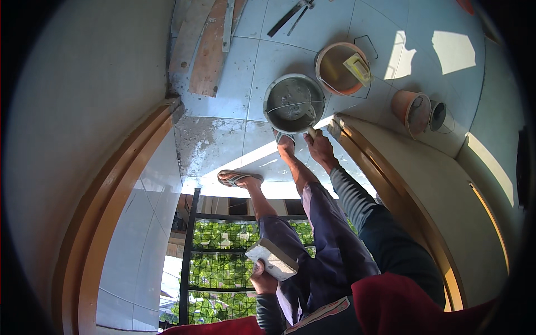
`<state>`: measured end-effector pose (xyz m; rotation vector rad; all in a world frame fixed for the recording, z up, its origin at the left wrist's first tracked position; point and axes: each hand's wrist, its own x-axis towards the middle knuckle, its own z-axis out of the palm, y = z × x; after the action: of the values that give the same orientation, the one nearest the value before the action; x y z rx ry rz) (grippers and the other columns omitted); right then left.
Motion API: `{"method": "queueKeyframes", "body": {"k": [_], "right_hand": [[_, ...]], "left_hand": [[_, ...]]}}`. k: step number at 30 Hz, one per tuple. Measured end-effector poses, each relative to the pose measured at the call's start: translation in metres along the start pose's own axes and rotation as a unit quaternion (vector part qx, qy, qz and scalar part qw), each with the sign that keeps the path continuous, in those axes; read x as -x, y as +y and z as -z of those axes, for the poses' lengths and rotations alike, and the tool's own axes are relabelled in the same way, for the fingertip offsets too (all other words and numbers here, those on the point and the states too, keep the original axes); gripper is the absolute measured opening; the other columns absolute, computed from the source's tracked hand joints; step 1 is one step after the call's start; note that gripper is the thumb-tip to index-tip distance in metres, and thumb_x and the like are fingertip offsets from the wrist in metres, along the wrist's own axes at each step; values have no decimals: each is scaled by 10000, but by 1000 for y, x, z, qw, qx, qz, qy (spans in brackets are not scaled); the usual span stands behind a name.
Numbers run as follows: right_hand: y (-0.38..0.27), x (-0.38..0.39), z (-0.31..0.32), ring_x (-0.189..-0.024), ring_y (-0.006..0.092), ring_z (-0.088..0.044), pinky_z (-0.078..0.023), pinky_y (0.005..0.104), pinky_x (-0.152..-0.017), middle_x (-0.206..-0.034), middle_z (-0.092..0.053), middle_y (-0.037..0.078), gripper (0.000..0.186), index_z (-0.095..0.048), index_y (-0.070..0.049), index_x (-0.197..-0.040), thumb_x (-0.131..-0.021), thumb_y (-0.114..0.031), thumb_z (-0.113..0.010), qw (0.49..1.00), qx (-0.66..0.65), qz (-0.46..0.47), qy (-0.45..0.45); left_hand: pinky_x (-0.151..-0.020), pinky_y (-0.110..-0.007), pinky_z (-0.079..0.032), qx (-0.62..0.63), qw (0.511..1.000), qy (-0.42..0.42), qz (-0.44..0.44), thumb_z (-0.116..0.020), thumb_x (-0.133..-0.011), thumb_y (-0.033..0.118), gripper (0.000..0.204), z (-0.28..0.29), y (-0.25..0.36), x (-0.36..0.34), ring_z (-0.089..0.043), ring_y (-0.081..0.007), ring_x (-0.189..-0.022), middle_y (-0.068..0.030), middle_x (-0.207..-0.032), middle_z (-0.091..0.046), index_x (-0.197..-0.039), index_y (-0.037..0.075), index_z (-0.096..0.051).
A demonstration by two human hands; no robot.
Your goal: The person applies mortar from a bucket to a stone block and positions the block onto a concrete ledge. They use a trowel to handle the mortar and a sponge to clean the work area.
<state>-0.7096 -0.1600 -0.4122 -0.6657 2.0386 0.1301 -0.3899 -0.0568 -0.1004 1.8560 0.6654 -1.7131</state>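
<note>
My right hand [320,148] grips the pale handle of a trowel [310,132] at the near rim of a dark bucket [267,106]. The trowel's blade reaches over the rim into grey wet mortar [290,100]; its tip is hard to make out. Closer to my body, my left hand [262,280] is closed on a squarish slab [273,261] with a whitish, rough face and a grey-brown edge. The slab is tilted above my left thigh. Only the thumb side of that hand shows; the other fingers are hidden.
Right of the mortar bucket stands an orange bucket [319,70] with a yellow float [357,68] across its rim. Two small pails [405,109] lie tipped farther right. Boards [209,61] lie far left. Wooden door frames [106,206] flank me, and a black railing [192,251] stands below.
</note>
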Motion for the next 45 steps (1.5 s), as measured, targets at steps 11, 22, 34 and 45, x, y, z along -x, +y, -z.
{"method": "queueKeyframes", "body": {"k": [11, 22, 34, 45], "right_hand": [[14, -17, -13, -952, 492, -669, -540, 533, -826, -974, -674, 340, 477, -512, 97, -1128, -948, -339, -582, 999, 18, 25, -44], [25, 5, 1, -858, 456, -697, -547, 497, -748, -885, -675, 320, 462, -542, 109, -1054, -949, -338, -598, 997, -19, 59, -49], [22, 18, 19, -465, 97, -497, -411, 301, -415, -624, -517, 6, 302, -520, -61, -939, -985, -329, -652, 971, -182, -54, -142], [0, 10, -9, -868, 468, -641, -510, 538, -682, -861, -625, 245, 377, -551, 5, -1041, -961, -352, -639, 983, -169, 31, -62]], "left_hand": [[-1081, -469, -419, 10, 1000, -13, -13, -707, -912, 370, 593, 3, -7, -8, -580, -292, -1201, -86, -1283, -622, -1375, 45, -531], [-878, -328, -473, -165, 959, -84, -215, -682, -946, 225, 335, -138, 94, -173, -589, -138, -968, -39, -1077, -642, -1208, 34, -597], [-776, -351, -503, -517, 721, -21, -460, -680, -942, 266, 427, -356, 272, -474, -623, -185, -851, -125, -1022, -686, -1246, -25, -608], [-793, -441, -548, -723, 493, 69, -479, -600, -952, 334, 516, -362, 368, -567, -696, -339, -935, -237, -1070, -687, -1315, -29, -559]]}}
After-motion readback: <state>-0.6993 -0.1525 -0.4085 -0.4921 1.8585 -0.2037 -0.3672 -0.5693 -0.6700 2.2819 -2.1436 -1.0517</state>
